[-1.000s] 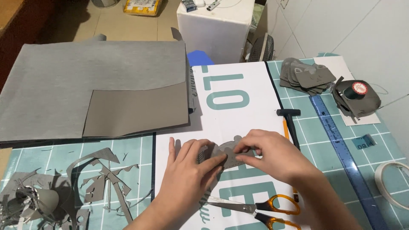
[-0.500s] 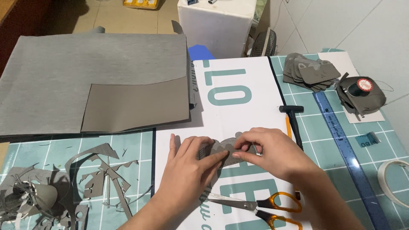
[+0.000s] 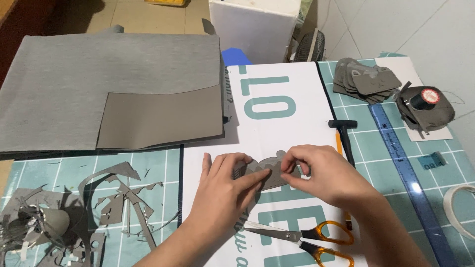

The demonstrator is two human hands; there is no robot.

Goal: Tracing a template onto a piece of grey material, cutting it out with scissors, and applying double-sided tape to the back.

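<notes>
Both hands at the middle of the view, low over a white printed sheet (image 3: 277,133) with teal lettering, spread across a teal cutting mat (image 3: 74,165).

Left hand (image 3: 222,193): laid flat, fingers together and stretched out, pressing down the left part of a small grey cut-out piece (image 3: 269,173) with a wavy upper edge. Not clamped around it, only bearing on it from above.

Right hand (image 3: 321,173): thumb and forefinger pinched together on the upper right edge of the same grey piece, other fingers curled in. Piece flat on the white sheet, between the two hands and touching both, largely hidden by fingers.

Just below the hands: orange-handled scissors (image 3: 307,237), blades closed, pointing left, lying on the white sheet. Just right of the right hand: a small black-headed hammer (image 3: 344,133), head toward the far side, handle partly hidden behind the hand.

Further right: a blue ruler (image 3: 403,163) running diagonally along the mat. Beyond it, a stack of grey cut shapes (image 3: 363,79), and a dark grey piece with a thread spool (image 3: 425,101) resting on it. At the right edge, part of a white tape roll (image 3: 457,210).

Far left: large grey sheets of material (image 3: 99,84), a darker piece on top. Near left corner: heap of grey offcuts (image 3: 74,212) on the mat.
</notes>
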